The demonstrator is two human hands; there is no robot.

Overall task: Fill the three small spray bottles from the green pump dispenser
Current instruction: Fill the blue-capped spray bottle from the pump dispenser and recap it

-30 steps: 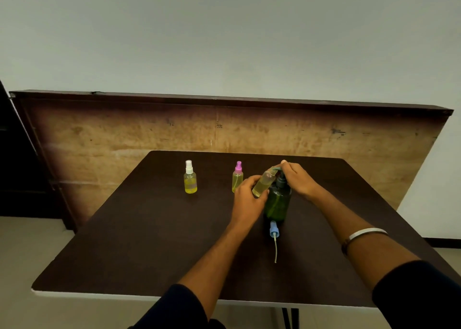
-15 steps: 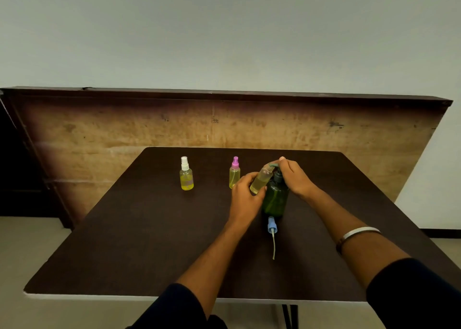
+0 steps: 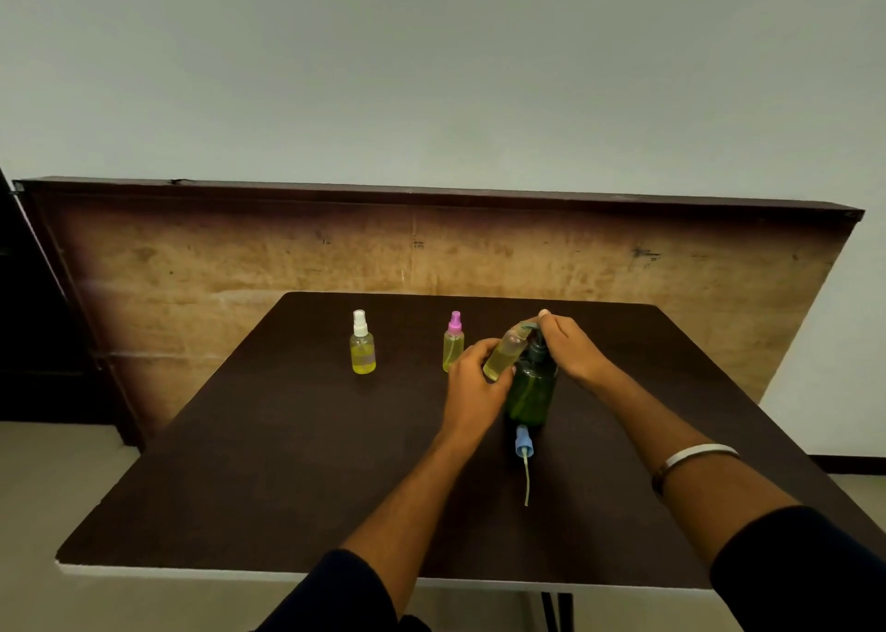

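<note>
The green pump dispenser (image 3: 530, 391) stands upright on the dark table (image 3: 287, 463), right of centre. My left hand (image 3: 472, 387) grips an uncapped small clear bottle (image 3: 502, 355), tilted with its mouth up against the pump's spout; yellowish liquid fills its lower part. My right hand (image 3: 568, 346) lies over the pump head with fingers curled round it. The blue spray cap (image 3: 523, 444) with its dip tube lies flat on the table just in front of the dispenser. A white-capped spray bottle (image 3: 362, 346) and a pink-capped spray bottle (image 3: 453, 343) stand to the left, both holding yellow liquid.
A worn wooden board (image 3: 239, 257) stands upright behind the table's far edge. The table's near edge (image 3: 239, 571) runs across the bottom, with floor to the left. A bangle (image 3: 695, 456) sits on my right wrist.
Both hands stay on the tilted bottle and pump head; only the camera view shifts slightly. The bottles on the table have not moved.
</note>
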